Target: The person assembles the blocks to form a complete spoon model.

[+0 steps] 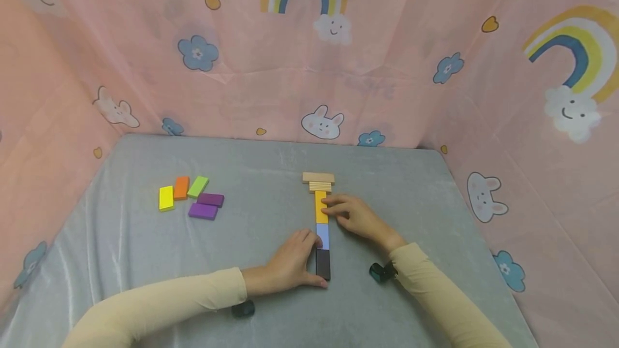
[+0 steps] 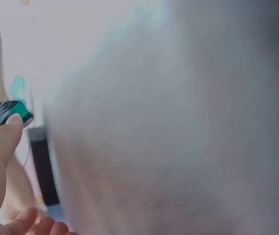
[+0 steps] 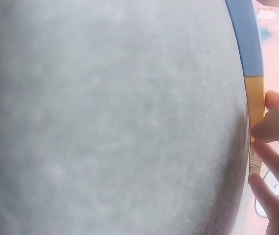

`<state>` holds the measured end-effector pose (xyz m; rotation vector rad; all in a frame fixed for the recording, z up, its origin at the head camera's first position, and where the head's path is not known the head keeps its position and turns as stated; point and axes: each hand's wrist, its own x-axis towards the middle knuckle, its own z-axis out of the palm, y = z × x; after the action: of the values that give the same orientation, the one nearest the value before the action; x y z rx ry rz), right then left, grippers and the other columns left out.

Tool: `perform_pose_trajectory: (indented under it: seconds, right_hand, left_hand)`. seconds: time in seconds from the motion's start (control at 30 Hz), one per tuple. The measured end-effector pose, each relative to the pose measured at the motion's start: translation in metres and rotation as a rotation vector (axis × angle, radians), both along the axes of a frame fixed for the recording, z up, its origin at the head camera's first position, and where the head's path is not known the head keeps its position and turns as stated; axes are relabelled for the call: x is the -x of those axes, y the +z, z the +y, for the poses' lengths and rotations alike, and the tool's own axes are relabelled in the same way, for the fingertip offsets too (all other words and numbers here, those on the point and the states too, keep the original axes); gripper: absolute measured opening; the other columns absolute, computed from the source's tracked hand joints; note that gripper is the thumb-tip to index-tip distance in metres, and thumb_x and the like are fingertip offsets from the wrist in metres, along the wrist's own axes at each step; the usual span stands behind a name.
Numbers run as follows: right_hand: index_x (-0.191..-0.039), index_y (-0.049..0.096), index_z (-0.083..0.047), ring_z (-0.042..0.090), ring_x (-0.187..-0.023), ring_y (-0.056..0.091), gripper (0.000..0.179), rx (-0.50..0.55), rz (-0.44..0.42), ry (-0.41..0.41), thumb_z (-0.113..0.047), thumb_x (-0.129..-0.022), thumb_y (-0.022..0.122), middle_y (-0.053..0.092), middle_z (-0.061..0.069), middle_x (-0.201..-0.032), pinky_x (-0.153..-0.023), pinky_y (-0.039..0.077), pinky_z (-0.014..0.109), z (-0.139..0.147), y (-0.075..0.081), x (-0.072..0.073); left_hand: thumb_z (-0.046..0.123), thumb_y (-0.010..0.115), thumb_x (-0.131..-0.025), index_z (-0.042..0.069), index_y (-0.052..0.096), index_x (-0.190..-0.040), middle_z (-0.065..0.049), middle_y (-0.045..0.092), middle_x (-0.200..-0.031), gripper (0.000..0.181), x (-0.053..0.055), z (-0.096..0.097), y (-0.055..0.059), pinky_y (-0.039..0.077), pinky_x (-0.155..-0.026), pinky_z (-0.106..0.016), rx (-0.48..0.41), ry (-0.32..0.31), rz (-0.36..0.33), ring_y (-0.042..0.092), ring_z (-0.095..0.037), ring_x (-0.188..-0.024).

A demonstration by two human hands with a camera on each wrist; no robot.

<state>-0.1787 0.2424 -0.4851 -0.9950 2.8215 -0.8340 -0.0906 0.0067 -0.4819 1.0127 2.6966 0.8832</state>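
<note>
A straight row of flat blocks runs away from me: a black block (image 1: 323, 265) nearest, then a light blue block (image 1: 323, 232), then an orange-yellow block (image 1: 319, 214). My left hand (image 1: 290, 265) lies left of the row, its thumb by the black block's near end and its fingertips at the light blue block's left side. From the right, my right hand (image 1: 360, 219) touches the orange-yellow block with its fingertips. Beyond that block come a stack of thin wooden pieces (image 1: 320, 187) and a plain wooden block (image 1: 318, 177) set crosswise.
To the left on the grey cloth (image 1: 261, 176) lie a yellow block (image 1: 166, 198), an orange block (image 1: 181, 188), a green block (image 1: 198, 187) and two purple blocks (image 1: 203, 211). Pink printed curtains (image 1: 242, 95) enclose the table's back and sides.
</note>
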Motion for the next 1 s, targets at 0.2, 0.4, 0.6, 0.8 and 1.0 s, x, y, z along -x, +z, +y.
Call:
perform_pose_trajectory:
  seconds: [0.2, 0.4, 0.6, 0.8, 1.0]
  right_hand:
    - [-0.116, 0.075, -0.017, 0.026, -0.133, 0.055, 0.036, -0.012, 0.000, -0.002, 0.003, -0.087, 0.067, 0.064, 0.000, -0.136, -0.111, 0.045, 0.050, 0.000, 0.001, -0.001]
    - [-0.116, 0.075, -0.017, 0.026, -0.132, 0.056, 0.036, -0.019, 0.000, 0.000, 0.002, -0.087, 0.068, 0.064, 0.000, -0.136, -0.110, 0.045, 0.050, 0.000, 0.001, -0.001]
    - [-0.118, 0.074, -0.018, 0.024, -0.134, 0.055, 0.036, -0.027, -0.018, -0.009, 0.001, -0.088, 0.067, 0.063, -0.002, -0.137, -0.112, 0.045, 0.048, -0.001, 0.001, -0.001]
    - [-0.118, 0.074, -0.016, 0.025, -0.135, 0.054, 0.036, -0.018, -0.016, -0.009, 0.002, -0.088, 0.067, 0.063, -0.001, -0.137, -0.111, 0.045, 0.049, 0.000, 0.001, -0.001]
    - [-0.117, 0.074, -0.017, 0.024, -0.134, 0.055, 0.037, -0.023, -0.009, -0.005, 0.003, -0.087, 0.067, 0.064, -0.002, -0.136, -0.112, 0.045, 0.047, 0.000, 0.001, 0.000]
  left_hand:
    - [0.053, 0.085, -0.070, 0.012, 0.055, -0.122, -0.001, 0.057, -0.113, 0.073, 0.018, -0.009, 0.014, 0.051, -0.084, -0.028, -0.062, 0.029, -0.083, 0.054, -0.013, -0.100]
    - [0.042, 0.084, -0.076, 0.010, 0.051, -0.132, -0.007, 0.060, -0.121, 0.072, 0.049, -0.036, 0.032, 0.053, -0.092, -0.038, -0.167, 0.102, -0.131, 0.058, -0.021, -0.111]
    - [0.032, 0.083, -0.080, 0.007, 0.048, -0.135, -0.012, 0.058, -0.123, 0.070, 0.086, -0.081, 0.047, 0.051, -0.099, -0.047, -0.217, 0.170, -0.067, 0.057, -0.026, -0.115]
    - [0.029, 0.081, -0.082, 0.007, 0.046, -0.139, -0.014, 0.056, -0.127, 0.071, 0.111, -0.133, 0.055, 0.046, -0.104, -0.051, -0.222, 0.214, -0.050, 0.054, -0.030, -0.119]
    - [0.028, 0.081, -0.082, 0.008, 0.047, -0.141, -0.017, 0.054, -0.134, 0.072, 0.125, -0.181, 0.057, 0.040, -0.107, -0.057, -0.225, 0.254, -0.048, 0.050, -0.036, -0.125]
